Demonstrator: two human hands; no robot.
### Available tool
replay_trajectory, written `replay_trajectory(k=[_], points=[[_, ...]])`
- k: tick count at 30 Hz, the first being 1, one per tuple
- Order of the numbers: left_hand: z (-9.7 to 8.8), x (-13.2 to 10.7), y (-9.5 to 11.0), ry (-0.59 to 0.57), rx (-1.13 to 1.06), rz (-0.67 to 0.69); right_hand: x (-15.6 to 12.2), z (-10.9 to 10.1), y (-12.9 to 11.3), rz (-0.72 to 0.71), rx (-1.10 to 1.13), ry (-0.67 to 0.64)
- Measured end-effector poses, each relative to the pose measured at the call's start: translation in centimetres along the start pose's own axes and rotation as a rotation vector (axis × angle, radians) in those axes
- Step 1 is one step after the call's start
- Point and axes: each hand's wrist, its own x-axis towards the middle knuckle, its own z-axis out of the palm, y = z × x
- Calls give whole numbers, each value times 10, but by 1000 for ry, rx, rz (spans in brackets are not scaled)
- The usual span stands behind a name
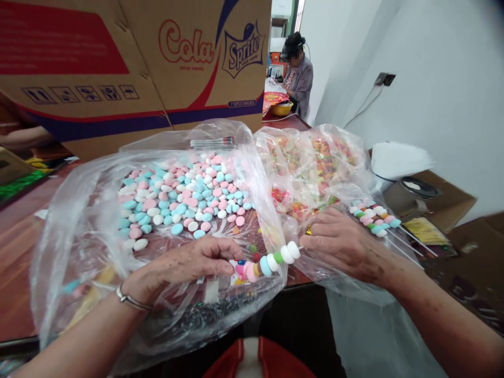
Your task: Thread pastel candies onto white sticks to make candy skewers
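Observation:
A candy skewer (271, 262) threaded with pink, blue, white and green sweets tilts up to the right between my hands. My right hand (340, 244) is closed around the stick just past the white sweets. At the opposite end, the thumb and curled fingers of my left hand (197, 257) close in by a small colourful piece (238, 269); the exact contact is partly hidden. Behind my left hand, loose pink, blue and white candies (185, 194) spread over a clear plastic bag (71, 220). Several finished-looking candy skewers (374, 218) lie beyond my right hand.
A large cardboard carton (137, 63) stands behind the candies. Clear bags of gummy sweets (315, 157) sit at the back right. A grey container (413, 191) and an open box (452, 199) are farther right. Another person (301, 79) works in the background.

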Motion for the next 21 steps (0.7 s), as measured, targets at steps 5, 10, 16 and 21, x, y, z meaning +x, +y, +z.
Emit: replay_trajectory(k=[5, 10, 16, 21], points=[[10, 4, 4, -74, -31, -19, 5, 9, -5, 16, 102, -15], [17, 6, 1, 4, -140, -21, 3, 26, -10, 58, 165, 53], [14, 15, 9, -20, 162, -22, 1, 37, -18, 38, 115, 11], [18, 26, 14, -72, 505, 104, 2, 35, -27, 69, 57, -1]])
